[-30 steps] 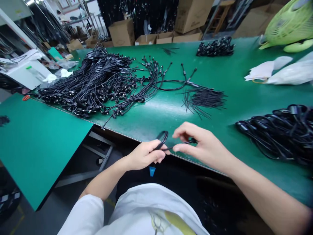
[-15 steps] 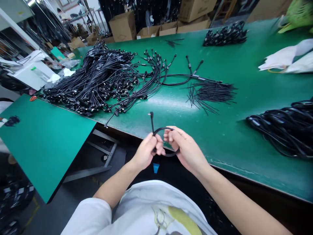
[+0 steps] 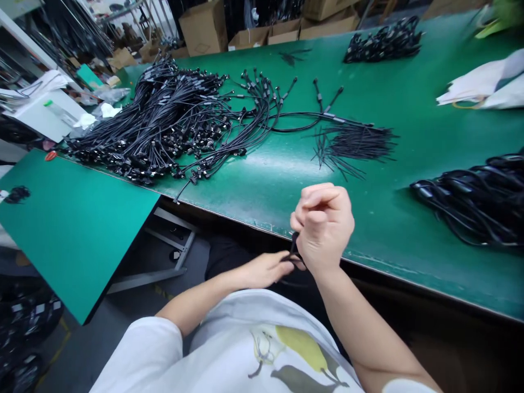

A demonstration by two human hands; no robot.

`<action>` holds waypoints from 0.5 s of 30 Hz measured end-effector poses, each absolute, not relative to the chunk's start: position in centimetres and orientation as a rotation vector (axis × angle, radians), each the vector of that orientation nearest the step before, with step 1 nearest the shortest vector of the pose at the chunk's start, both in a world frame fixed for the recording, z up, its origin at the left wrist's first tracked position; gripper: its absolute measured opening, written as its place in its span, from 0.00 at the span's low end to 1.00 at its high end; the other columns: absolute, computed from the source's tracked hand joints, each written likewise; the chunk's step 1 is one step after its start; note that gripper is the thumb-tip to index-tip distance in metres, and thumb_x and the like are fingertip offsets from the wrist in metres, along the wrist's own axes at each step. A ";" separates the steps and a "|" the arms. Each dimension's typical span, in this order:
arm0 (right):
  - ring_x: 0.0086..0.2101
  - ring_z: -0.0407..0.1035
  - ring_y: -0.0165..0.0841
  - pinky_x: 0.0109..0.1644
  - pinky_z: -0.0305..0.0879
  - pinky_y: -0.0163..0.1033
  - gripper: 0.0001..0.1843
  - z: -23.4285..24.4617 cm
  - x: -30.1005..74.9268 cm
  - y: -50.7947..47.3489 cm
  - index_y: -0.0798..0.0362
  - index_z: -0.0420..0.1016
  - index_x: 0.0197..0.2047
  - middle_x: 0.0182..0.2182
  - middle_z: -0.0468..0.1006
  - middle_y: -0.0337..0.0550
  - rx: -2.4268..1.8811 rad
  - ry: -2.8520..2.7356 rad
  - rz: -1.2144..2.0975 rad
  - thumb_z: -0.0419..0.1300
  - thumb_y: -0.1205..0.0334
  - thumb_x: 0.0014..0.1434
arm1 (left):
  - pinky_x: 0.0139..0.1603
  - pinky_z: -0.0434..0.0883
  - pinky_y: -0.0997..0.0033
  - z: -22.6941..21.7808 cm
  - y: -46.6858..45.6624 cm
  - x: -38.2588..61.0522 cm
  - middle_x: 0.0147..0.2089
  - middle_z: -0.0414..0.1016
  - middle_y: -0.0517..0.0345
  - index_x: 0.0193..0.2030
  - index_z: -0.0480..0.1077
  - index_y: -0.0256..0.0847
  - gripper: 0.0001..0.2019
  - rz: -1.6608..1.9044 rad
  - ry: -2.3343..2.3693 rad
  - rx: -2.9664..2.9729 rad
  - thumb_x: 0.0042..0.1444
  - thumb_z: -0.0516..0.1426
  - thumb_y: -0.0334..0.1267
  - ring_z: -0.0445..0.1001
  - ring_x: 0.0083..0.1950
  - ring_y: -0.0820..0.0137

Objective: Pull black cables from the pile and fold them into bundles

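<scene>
A black cable (image 3: pixel 293 252) runs between my hands just off the bench's front edge, mostly hidden behind my right wrist. Low on it, my left hand (image 3: pixel 268 268) pinches the cable between thumb and fingers. My right hand (image 3: pixel 325 221) is raised above and closed in a fist, with the cable passing at its lower left side. Beyond my hands, a bunch of thin black ties (image 3: pixel 358 142) lies on the green bench (image 3: pixel 262 188). A large heap of black cables with connectors (image 3: pixel 164 120) spreads at the back left.
Coiled black cables (image 3: pixel 483 202) lie at the right, and another bundle (image 3: pixel 385 41) at the back. White cloth-like material (image 3: pixel 483 82) rests at the far right. A lower green table (image 3: pixel 77 229) stands at left. Cardboard boxes (image 3: pixel 204 30) stand behind the bench.
The cable loop has dropped lower and turned. My right hand has risen and closed into a fist, while my left hand has moved down and right under it.
</scene>
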State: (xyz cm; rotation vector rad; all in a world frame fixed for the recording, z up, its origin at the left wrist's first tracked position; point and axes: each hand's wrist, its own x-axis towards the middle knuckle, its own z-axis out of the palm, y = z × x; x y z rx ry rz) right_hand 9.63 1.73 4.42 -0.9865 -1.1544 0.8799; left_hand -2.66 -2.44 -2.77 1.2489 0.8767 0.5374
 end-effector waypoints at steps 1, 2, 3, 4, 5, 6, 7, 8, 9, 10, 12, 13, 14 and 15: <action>0.27 0.64 0.27 0.28 0.65 0.36 0.26 4.9 10.2 1.7 0.49 0.63 0.36 0.38 0.66 0.43 -1.016 -1.231 0.815 0.55 0.32 0.57 | 0.29 0.61 0.74 -2.7 -2.6 -2.5 0.24 0.63 0.64 0.40 0.70 0.38 0.22 0.603 0.859 1.179 0.59 0.54 0.58 0.61 0.25 0.76; 0.32 0.68 0.31 0.33 0.68 0.38 0.24 5.2 10.9 1.6 0.49 0.65 0.37 0.40 0.68 0.45 -1.048 -1.298 0.758 0.55 0.35 0.59 | 0.29 0.61 0.74 -2.4 -2.5 -2.5 0.23 0.61 0.65 0.37 0.69 0.37 0.23 0.716 0.856 1.072 0.59 0.54 0.59 0.59 0.24 0.77; 0.36 0.70 0.34 0.38 0.70 0.41 0.21 5.4 11.7 1.5 0.48 0.67 0.40 0.42 0.69 0.47 -1.083 -1.337 0.710 0.55 0.38 0.60 | 0.30 0.61 0.74 -2.0 -2.3 -2.6 0.23 0.58 0.67 0.36 0.68 0.38 0.22 0.854 0.866 0.941 0.59 0.54 0.59 0.57 0.23 0.78; 0.41 0.70 0.37 0.43 0.70 0.44 0.20 5.3 12.5 1.3 0.48 0.67 0.43 0.45 0.69 0.48 -1.119 -1.344 0.674 0.55 0.39 0.61 | 0.31 0.62 0.74 -1.5 -1.9 -2.8 0.23 0.55 0.68 0.35 0.66 0.38 0.21 0.988 0.878 0.812 0.59 0.55 0.58 0.55 0.22 0.80; 0.45 0.70 0.39 0.48 0.70 0.46 0.21 5.1 13.2 1.2 0.47 0.67 0.47 0.48 0.70 0.49 -1.153 -1.333 0.666 0.55 0.40 0.61 | 0.33 0.63 0.74 -0.9 -1.5 -2.9 0.23 0.53 0.70 0.35 0.65 0.38 0.20 1.092 0.881 0.705 0.58 0.57 0.56 0.54 0.22 0.81; 0.47 0.70 0.40 0.51 0.69 0.47 0.24 4.6 13.6 1.0 0.47 0.67 0.50 0.49 0.70 0.49 -1.174 -1.326 0.707 0.56 0.39 0.60 | 0.34 0.64 0.74 -0.4 -1.1 -3.1 0.23 0.52 0.71 0.35 0.64 0.39 0.18 1.151 0.873 0.636 0.58 0.59 0.53 0.53 0.22 0.82; 0.48 0.70 0.40 0.52 0.69 0.47 0.26 4.0 13.8 0.9 0.47 0.67 0.50 0.50 0.71 0.49 -1.177 -1.331 0.801 0.58 0.37 0.58 | 0.35 0.65 0.74 0.0 -0.9 -3.1 0.23 0.52 0.71 0.35 0.64 0.39 0.17 1.159 0.855 0.622 0.57 0.60 0.52 0.54 0.22 0.82; 0.47 0.71 0.40 0.51 0.70 0.46 0.27 3.2 13.7 0.7 0.47 0.69 0.50 0.48 0.72 0.48 -1.172 -1.339 0.932 0.59 0.36 0.56 | 0.36 0.66 0.74 0.3 -0.8 -3.0 0.23 0.53 0.71 0.36 0.64 0.39 0.17 1.121 0.827 0.656 0.56 0.61 0.51 0.55 0.22 0.81; 0.44 0.72 0.38 0.49 0.71 0.45 0.27 2.5 13.5 0.6 0.49 0.71 0.47 0.46 0.74 0.48 -1.167 -1.341 1.071 0.60 0.36 0.55 | 0.36 0.67 0.72 0.4 -0.8 -2.9 0.22 0.55 0.71 0.36 0.64 0.39 0.17 1.047 0.792 0.714 0.56 0.61 0.51 0.58 0.22 0.81; 0.41 0.72 0.37 0.46 0.72 0.42 0.25 1.8 13.0 0.6 0.50 0.73 0.43 0.43 0.75 0.47 -1.169 -1.324 1.196 0.61 0.37 0.55 | 0.38 0.68 0.71 0.3 -1.0 -2.6 0.22 0.57 0.70 0.36 0.64 0.38 0.18 0.954 0.755 0.779 0.55 0.62 0.51 0.60 0.22 0.80; 0.33 0.72 0.32 0.36 0.72 0.37 0.23 1.0 12.0 0.4 0.52 0.75 0.38 0.37 0.76 0.45 -1.174 -1.210 1.376 0.60 0.39 0.58 | 0.42 0.70 0.66 -0.2 -1.6 -2.1 0.22 0.60 0.68 0.36 0.65 0.37 0.18 0.786 0.709 0.874 0.54 0.62 0.51 0.63 0.23 0.79; 0.29 0.71 0.30 0.30 0.71 0.35 0.23 0.8 11.6 0.3 0.52 0.74 0.37 0.35 0.76 0.44 -1.163 -1.126 1.449 0.59 0.39 0.59 | 0.44 0.70 0.65 -0.5 -1.9 -1.9 0.22 0.61 0.68 0.36 0.65 0.37 0.17 0.747 0.716 0.891 0.54 0.61 0.49 0.63 0.23 0.79; 0.25 0.69 0.29 0.24 0.68 0.34 0.23 0.8 11.2 0.2 0.52 0.74 0.38 0.34 0.76 0.43 -1.129 -1.042 1.530 0.59 0.39 0.59 | 0.45 0.70 0.64 -0.8 -2.0 -1.8 0.23 0.62 0.68 0.36 0.65 0.37 0.15 0.736 0.743 0.894 0.54 0.60 0.47 0.63 0.23 0.79; 0.22 0.68 0.28 0.19 0.65 0.33 0.24 0.9 10.9 0.0 0.52 0.73 0.39 0.33 0.76 0.42 -1.078 -0.961 1.613 0.59 0.37 0.57 | 0.44 0.70 0.65 -1.0 -2.1 -1.8 0.23 0.62 0.67 0.35 0.64 0.37 0.12 0.738 0.784 0.896 0.54 0.60 0.43 0.63 0.23 0.79</action>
